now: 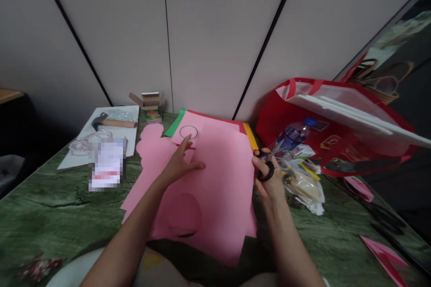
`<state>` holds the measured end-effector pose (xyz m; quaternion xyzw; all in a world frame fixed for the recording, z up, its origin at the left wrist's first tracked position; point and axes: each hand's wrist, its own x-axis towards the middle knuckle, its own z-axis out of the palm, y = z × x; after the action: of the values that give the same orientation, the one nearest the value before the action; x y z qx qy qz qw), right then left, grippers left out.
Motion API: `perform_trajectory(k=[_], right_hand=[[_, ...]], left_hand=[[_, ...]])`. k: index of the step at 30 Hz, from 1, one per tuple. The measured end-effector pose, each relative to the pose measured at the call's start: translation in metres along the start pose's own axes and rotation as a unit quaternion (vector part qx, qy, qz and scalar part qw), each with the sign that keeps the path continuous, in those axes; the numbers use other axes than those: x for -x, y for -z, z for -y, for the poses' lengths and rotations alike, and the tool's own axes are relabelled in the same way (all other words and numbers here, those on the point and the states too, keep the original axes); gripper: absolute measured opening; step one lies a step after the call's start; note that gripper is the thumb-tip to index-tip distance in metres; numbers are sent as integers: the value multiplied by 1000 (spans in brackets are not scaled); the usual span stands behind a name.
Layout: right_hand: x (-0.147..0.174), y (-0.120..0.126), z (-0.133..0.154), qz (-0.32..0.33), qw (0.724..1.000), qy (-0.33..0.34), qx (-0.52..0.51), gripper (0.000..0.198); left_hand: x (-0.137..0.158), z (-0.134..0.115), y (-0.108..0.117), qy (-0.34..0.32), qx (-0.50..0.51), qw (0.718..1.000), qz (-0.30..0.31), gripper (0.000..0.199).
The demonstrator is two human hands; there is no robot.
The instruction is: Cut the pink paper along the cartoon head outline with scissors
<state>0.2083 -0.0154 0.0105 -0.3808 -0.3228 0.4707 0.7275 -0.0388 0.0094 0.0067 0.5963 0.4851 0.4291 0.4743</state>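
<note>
Pink paper sheets point(222, 179) lie in a loose stack in front of me. Over their left part reaches my left hand point(182, 161), thumb and fingers apart, nothing held. Its fingertips come near a thin dark circle point(188, 132) on a smaller pink piece; I cannot tell whether it is drawn or a ring. Black-handled scissors point(265, 170) are held in my right hand point(271, 175) at the stack's right edge; their blades are hidden or hard to make out. Toward me, a round pink shape point(184, 214) shows on the paper. A scallop-edged pink cutout point(151, 136) sticks out left.
Left stands a white board point(72, 157) with a hammer point(114, 122) and beads, beside a blurred phone-like rectangle point(107, 161). An open small box point(152, 110) is behind. Right are a bottle point(291, 136), plastic packets point(305, 186) and a red bag point(269, 107).
</note>
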Motion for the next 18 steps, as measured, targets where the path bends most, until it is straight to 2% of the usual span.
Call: perform_trajectory(k=[1, 3, 5, 6, 8, 11, 14, 18], right_hand=[[0, 0, -1, 3, 1000, -9, -2, 39], [0, 0, -2, 5, 1000, -21, -4, 39], [-1, 2, -2, 0, 1000, -26, -3, 39], [-2, 3, -3, -5, 1000, -27, 0, 39], [-5, 7, -7, -19, 999, -28, 10, 39], [-9, 13, -15, -35, 998, -34, 39, 37], [-8, 14, -27, -28, 995, -49, 84, 38], [-3, 12, -42, -17, 987, -42, 152, 38]], left_hand=[[-1, 2, 0, 2, 14, 1000, 6, 105], [-2, 5, 0, 29, 65, 994, 80, 104], [0, 4, -2, 64, 100, 981, 152, 97], [1, 3, -4, 73, 98, 980, 160, 91], [3, 0, -8, 71, 80, 987, 121, 69], [2, -3, -7, 47, 37, 998, -4, 37], [-2, -2, -2, 22, -30, 991, -125, 26], [-4, -3, 0, 3, -123, 973, -198, 23]])
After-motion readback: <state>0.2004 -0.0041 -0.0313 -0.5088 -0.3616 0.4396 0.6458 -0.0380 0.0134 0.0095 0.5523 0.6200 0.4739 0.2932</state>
